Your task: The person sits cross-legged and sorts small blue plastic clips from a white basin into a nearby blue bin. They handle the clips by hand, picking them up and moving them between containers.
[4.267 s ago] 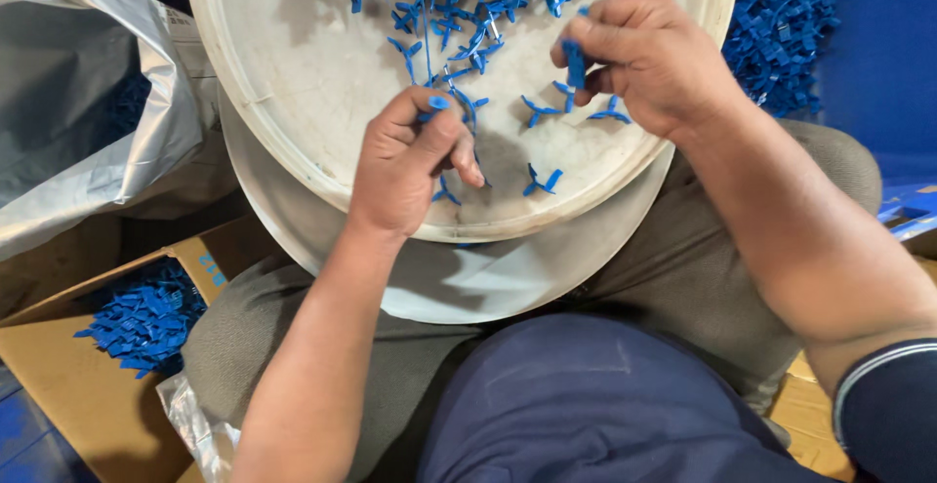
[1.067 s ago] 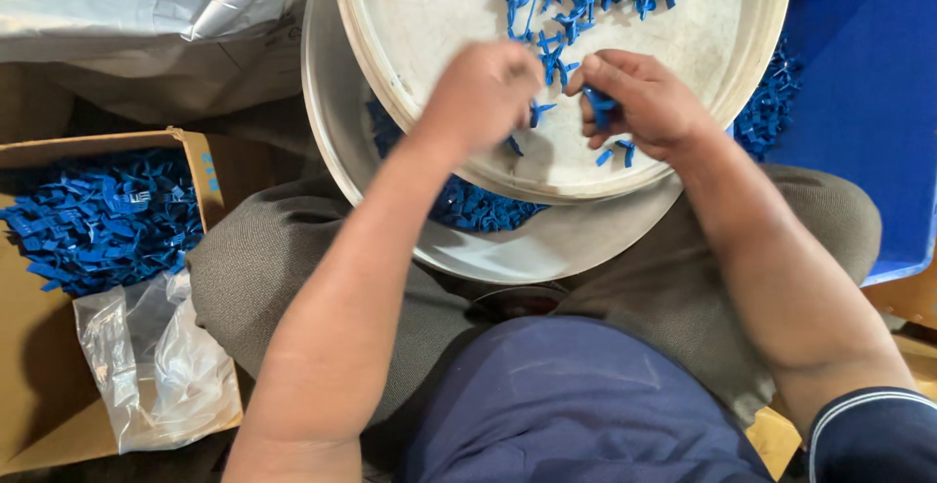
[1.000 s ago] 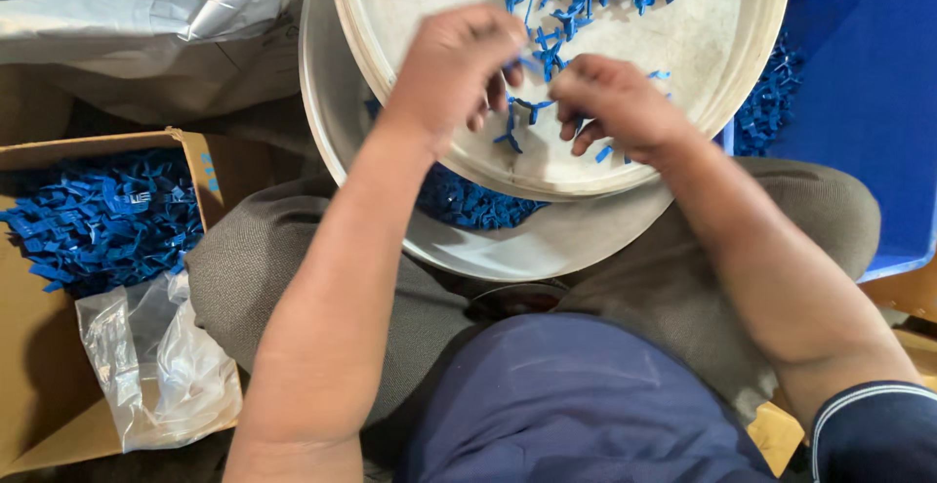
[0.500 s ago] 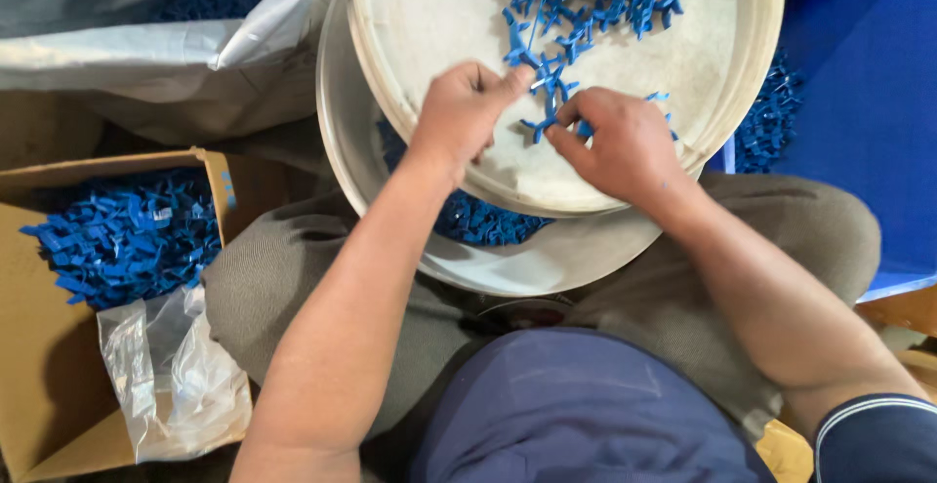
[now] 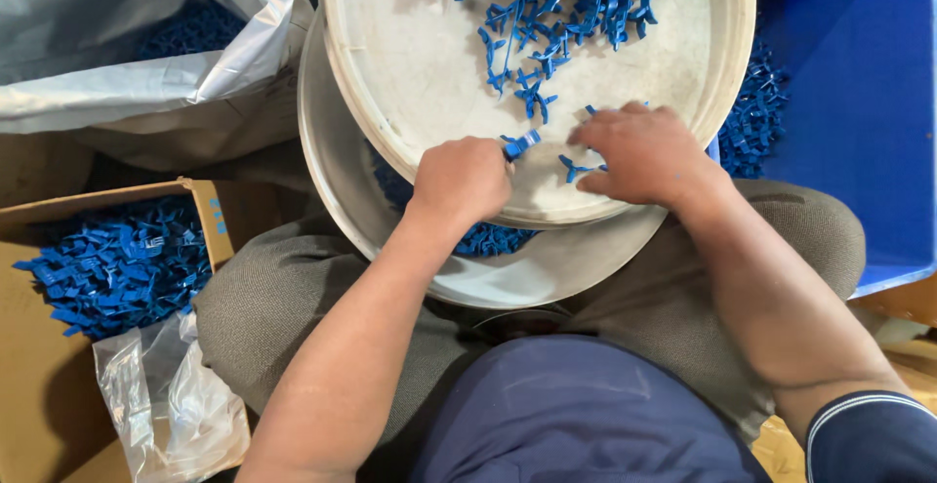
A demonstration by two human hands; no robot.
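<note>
A round white tray (image 5: 410, 63) rests tilted on my lap over a second white basin (image 5: 342, 210). Many small blue plastic clips (image 5: 566, 5) lie heaped at the tray's far side, with a few loose ones nearer me. My left hand (image 5: 461, 182) is closed at the tray's near rim, and a small blue clip (image 5: 520, 143) sticks out from its fingers. My right hand (image 5: 639, 154) lies palm down on the tray just right of it, fingertips touching a loose blue clip (image 5: 576, 166).
A cardboard box (image 5: 39, 366) at the left holds more blue clips (image 5: 112, 263) and a clear plastic bag (image 5: 171, 410). A silver-grey bag (image 5: 137, 63) lies at top left. A blue bin (image 5: 859, 102) with clips stands at the right. More clips sit in the lower basin.
Both hands have drawn back from the clip heap toward the tray's near rim. My left hand has closed on a blue clip. The view has shifted slightly.
</note>
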